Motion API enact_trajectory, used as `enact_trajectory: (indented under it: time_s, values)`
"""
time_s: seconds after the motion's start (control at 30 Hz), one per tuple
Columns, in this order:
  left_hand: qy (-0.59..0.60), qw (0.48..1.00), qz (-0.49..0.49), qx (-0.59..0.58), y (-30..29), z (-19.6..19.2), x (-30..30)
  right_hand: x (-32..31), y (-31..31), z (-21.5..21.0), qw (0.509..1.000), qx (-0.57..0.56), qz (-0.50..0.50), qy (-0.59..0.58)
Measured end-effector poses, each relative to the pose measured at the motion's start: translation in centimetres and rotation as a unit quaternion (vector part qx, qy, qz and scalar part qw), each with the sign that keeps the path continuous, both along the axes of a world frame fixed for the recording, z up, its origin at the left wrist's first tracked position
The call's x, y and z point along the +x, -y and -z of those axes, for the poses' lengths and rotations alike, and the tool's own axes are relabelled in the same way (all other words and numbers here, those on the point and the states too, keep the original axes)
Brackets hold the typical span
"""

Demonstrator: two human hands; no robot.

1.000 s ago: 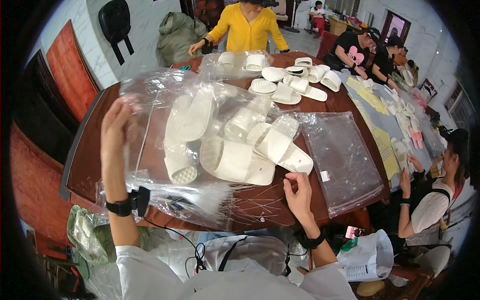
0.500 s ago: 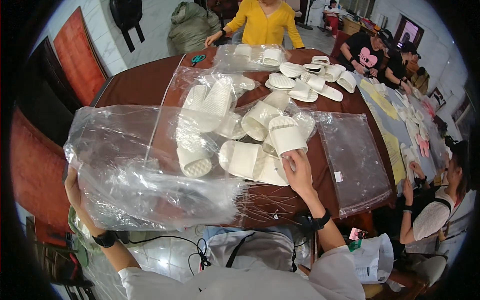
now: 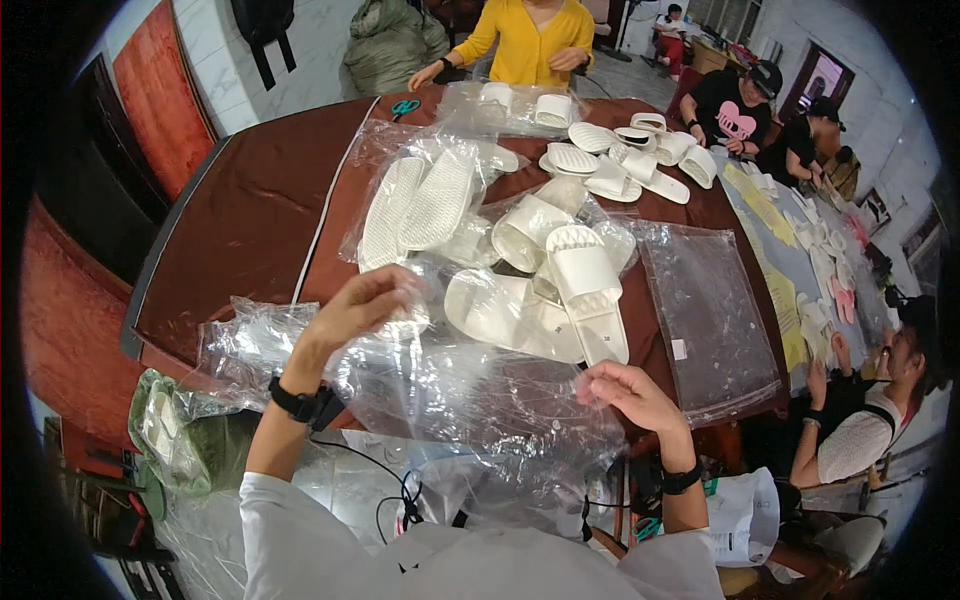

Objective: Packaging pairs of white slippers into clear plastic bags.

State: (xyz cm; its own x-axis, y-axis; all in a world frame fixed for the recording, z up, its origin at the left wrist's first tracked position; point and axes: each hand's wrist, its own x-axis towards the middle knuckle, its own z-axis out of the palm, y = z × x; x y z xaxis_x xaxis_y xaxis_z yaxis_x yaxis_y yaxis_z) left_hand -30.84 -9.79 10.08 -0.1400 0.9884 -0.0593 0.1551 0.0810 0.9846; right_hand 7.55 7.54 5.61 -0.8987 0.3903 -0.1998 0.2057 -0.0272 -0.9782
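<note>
A large clear plastic bag [image 3: 440,390] stretches between my two hands over the near edge of the brown table [image 3: 250,220]. My left hand [image 3: 360,305] pinches its upper left part, fingers closed on the film. My right hand [image 3: 625,390] grips the bag's right edge. Just beyond the bag lie several white slippers [image 3: 545,290], one strap-up with its toe toward me. A bagged pair of white slippers [image 3: 420,205] lies sole-up further back.
A flat clear bag [image 3: 710,320] lies to the right of the slippers. More white slippers [image 3: 620,160] and green scissors [image 3: 405,105] sit at the far side, where a person in yellow [image 3: 530,40] stands. Other people sit to the right. A bagged bundle [image 3: 170,430] hangs at lower left.
My left hand has come in from the far left to the middle, bunching the bag. My right hand has left the slippers and taken the bag's right edge.
</note>
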Motion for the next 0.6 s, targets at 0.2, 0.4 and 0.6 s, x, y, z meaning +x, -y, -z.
enact_trajectory:
  time_s: [0.2,0.4,0.6]
  values:
    - [-0.042,0.984,0.151,0.091,-4.5,4.1,2.3,1.6,-1.3,1.3,0.993,0.030,-0.022,0.112]
    - [-0.181,0.954,0.211,0.110,-7.5,3.8,5.8,-2.4,-2.2,0.9,0.991,0.010,0.127,0.044]
    - [-0.290,0.943,0.158,0.034,-8.2,2.1,8.1,-5.8,-4.2,1.6,0.980,-0.009,0.200,-0.021]
